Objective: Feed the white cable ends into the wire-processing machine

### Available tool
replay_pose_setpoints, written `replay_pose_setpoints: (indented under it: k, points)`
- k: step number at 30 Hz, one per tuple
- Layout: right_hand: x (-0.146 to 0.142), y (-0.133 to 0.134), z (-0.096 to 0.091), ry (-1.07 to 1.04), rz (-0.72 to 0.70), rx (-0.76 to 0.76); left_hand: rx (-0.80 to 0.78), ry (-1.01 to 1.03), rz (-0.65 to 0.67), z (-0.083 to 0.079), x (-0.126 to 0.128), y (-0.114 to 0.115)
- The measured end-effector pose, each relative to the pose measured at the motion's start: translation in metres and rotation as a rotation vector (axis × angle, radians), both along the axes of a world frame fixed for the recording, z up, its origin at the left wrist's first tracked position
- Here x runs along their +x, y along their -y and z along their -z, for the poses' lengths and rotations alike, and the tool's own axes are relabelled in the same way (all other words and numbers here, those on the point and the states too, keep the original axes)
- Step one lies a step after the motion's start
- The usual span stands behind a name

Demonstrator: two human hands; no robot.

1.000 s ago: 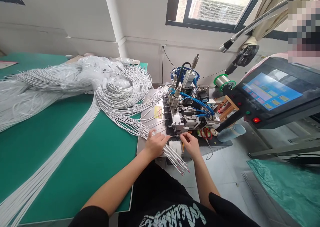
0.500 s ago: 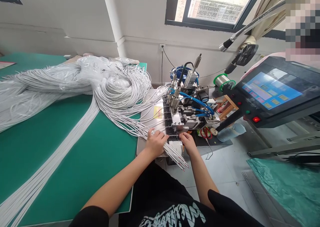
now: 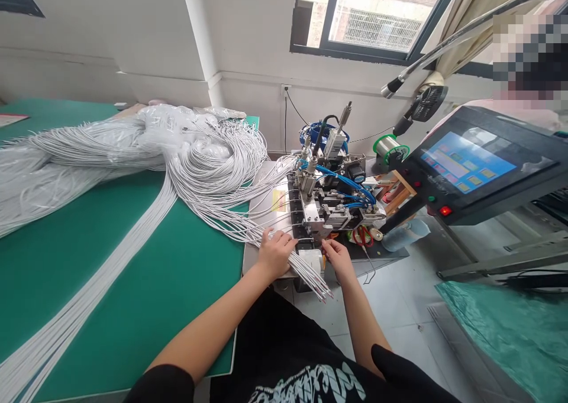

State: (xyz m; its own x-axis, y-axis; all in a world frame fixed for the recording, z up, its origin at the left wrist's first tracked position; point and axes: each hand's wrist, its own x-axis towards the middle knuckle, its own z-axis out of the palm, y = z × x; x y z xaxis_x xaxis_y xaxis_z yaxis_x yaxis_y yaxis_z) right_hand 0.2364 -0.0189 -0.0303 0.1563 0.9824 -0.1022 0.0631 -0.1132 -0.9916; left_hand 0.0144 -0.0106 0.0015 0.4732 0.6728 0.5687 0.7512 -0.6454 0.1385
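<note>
Green table [image 3: 199,308] is bearing white wires [image 3: 217,181] | left hand [image 3: 276,255], half curled, is gripping their bundle [image 3: 310,277] beside the machine [image 3: 317,205] | right hand [image 3: 338,257], fingertips nearly together, is easing outward from the machine's near end, any hold unclear | one wire [image 3: 306,239] is apparently lying placed there

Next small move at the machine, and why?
I'd probably have the right hand nudge the single white wire straight across the black rail. That wire runs from the left hand's fingertips toward the right hand, at the rail's near end; other wires reach the rail farther along. Whether the right hand pinches it is unclear.
</note>
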Motion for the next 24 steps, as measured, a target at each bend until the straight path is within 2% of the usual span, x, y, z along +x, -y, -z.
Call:
replay_pose_setpoints:
  k: [4,7,11,16,21,24]
  points:
    - [0.01,0.007,-0.012,0.052,0.025,0.021,0.018,0.029,-0.072,0.001,0.001,-0.001]
    - [0.013,0.015,-0.027,0.127,-0.017,0.024,0.078,0.037,0.002,0.0,0.001,-0.001]
    - [0.011,0.025,-0.048,0.181,-0.19,0.022,0.163,0.059,0.138,-0.001,-0.002,-0.001]
    - [0.002,0.034,-0.075,0.186,-0.459,0.029,0.187,0.121,0.138,0.002,-0.004,-0.002]
    - [-0.002,0.039,-0.094,0.311,-0.769,0.019,0.189,0.114,0.127,0.007,-0.005,-0.003]
    - [0.001,0.04,-0.097,0.378,-0.754,0.051,0.196,0.108,0.141,0.006,-0.005,-0.003]
